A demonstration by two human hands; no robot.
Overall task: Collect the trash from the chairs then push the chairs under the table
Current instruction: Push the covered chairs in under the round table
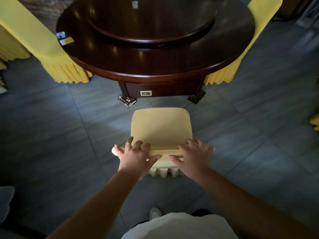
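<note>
— Both hands lie on the top of the chair back: the left hand [136,155] and the right hand [194,156] rest spread over the rail, fingers draped toward the seat, thumbs on the near side. Each grip is loose and open rather than clenched, laid on the chair [161,128] without closing round it.

— And the room?

— Grey floor [60,135] tiles, dim, with a paler patch of light left of the chair. Ahead stands a round, dark, glossy wooden table [155,66] with a raised turntable [151,23] in its middle and a boxy base on carved feet. Small packets, blue and yellow [66,40], lie at its left edge; what they are I cannot tell.

— The other chairs?

— A yellow-covered chair at the left [43,49] and another at the right [241,57], both close against the table edge.

— And the chair being held?

— Pale yellow cover, pleated skirt below the back, bare seat. It stands on the floor short of the table, its front edge near the table's feet, not under the top.
</note>
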